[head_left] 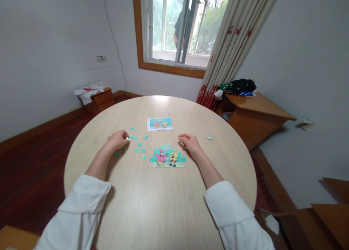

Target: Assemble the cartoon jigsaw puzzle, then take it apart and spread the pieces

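Note:
A partly assembled cartoon jigsaw puzzle point(167, 157) lies on the round wooden table point(160, 199) in front of me. My left hand point(119, 139) is curled, pinching a small teal puzzle piece point(128, 138) at its fingertips. Several loose teal pieces point(139, 144) are scattered just right of that hand. My right hand point(189, 142) rests curled on the table beside the puzzle's upper right corner; what its fingers hold, if anything, is hidden. A printed reference picture point(160, 123) lies farther back. One stray piece point(209, 137) sits to the right.
A wooden desk point(257, 110) with dark clothes stands at the right by a curtain point(234, 42). A low wooden cabinet point(100, 99) sits at the left wall. Cardboard pieces point(329, 213) lie on the floor at right.

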Demonstrator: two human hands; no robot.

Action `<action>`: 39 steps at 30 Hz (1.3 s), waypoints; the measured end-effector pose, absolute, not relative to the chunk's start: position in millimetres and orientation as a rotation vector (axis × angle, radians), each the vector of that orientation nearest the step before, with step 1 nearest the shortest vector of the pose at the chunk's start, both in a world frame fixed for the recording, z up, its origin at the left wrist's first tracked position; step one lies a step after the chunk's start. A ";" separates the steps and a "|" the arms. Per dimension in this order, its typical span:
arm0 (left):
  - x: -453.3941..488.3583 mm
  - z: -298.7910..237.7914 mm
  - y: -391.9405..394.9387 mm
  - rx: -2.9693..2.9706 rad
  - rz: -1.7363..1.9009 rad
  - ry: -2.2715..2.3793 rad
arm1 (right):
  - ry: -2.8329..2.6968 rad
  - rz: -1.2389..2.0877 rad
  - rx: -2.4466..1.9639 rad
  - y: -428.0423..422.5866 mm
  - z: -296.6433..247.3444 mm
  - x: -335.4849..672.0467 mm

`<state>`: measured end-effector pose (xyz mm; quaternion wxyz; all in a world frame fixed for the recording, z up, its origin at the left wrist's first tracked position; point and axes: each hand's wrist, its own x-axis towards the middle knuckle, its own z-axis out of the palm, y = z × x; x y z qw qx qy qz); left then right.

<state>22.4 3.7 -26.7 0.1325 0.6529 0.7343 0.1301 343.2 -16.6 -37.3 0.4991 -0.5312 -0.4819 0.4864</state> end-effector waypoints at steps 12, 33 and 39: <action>16.5 -34.3 8.3 1.833 0.544 2.010 | -1.171 1.184 -1.286 -16.6 -37.8 343.1; 21.5 -21.6 2.7 1.852 0.305 2.197 | -1.163 1.180 -1.289 -16.9 -37.4 343.0; 24.3 -18.0 -0.3 1.845 0.272 2.232 | -1.174 1.177 -1.283 -15.9 -39.9 343.8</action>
